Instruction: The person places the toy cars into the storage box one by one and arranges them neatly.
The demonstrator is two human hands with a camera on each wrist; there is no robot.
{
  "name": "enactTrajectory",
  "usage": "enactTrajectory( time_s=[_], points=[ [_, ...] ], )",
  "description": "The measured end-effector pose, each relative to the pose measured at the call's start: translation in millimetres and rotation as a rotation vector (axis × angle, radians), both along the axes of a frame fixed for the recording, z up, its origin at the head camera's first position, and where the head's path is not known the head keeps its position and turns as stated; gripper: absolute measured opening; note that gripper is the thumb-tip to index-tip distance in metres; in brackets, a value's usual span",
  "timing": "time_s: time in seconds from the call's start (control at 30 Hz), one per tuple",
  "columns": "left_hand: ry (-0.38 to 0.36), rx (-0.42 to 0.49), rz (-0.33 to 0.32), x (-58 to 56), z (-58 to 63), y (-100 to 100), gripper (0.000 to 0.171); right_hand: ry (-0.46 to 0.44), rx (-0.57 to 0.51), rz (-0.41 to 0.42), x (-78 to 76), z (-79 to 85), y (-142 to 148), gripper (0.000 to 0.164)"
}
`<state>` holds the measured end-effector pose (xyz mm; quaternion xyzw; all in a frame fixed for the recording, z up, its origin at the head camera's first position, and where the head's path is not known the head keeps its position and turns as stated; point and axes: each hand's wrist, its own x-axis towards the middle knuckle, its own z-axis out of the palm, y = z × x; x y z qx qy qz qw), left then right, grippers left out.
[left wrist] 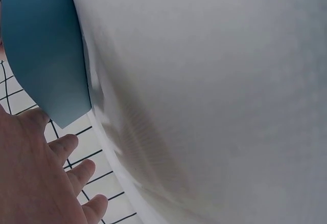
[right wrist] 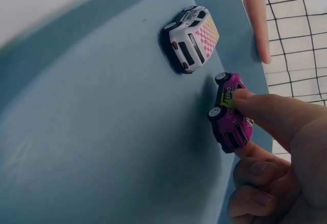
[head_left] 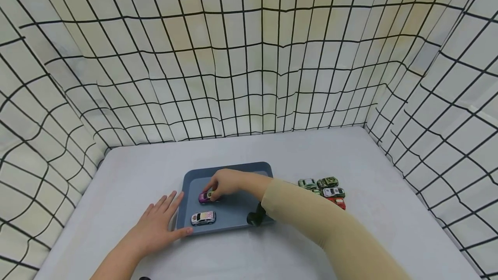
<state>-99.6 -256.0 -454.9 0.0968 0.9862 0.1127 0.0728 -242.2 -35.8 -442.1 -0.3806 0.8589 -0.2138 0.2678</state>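
My right hand point(head_left: 227, 183) pinches a purple toy car point(right wrist: 233, 115) between thumb and fingers, over the left part of a blue-grey tray point(head_left: 229, 228). Green markings show on that car's side. Closer to the tray's front left corner stands a white toy car point(head_left: 203, 218) with a pink checkered roof point(right wrist: 207, 36). My left hand point(head_left: 157, 224) lies with spread, straight fingers by the tray's left edge, its thumb at the front left corner. In the left wrist view the fingers point(left wrist: 82, 175) extend beside the tray's blue wall point(left wrist: 46, 45).
Right of the tray, several toy cars stand grouped, among them a red one point(head_left: 337, 202) and a white one point(head_left: 333, 192), partly behind my right sleeve point(head_left: 311, 215). A black wrist camera point(head_left: 255, 217) hangs below that wrist. Black netting over white sheeting point(head_left: 249, 77) encloses the white table point(head_left: 148, 167).
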Motion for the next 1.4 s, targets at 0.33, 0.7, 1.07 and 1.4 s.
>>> enactTrajectory(
  time_s=[0.33,0.7,1.07,1.4],
  points=[
    [0.007,-0.003,-0.010,-0.3,0.0,0,0.112,0.001,0.016,-0.007,-2.7,-9.7,-10,0.036],
    [0.016,-0.005,0.000,1.0,1.7,-1,0.114,-0.002,0.029,0.021,-1.6,-8.0,-14,0.037],
    [-0.005,-0.011,0.000,-0.4,1.1,0,0.116,-0.005,-0.016,-0.011,-4.3,-8.3,-7,0.043],
    [0.009,-0.010,-0.002,-0.5,0.1,0,0.114,0.004,-0.066,-0.048,-4.1,5.5,4,0.042]
  ],
)
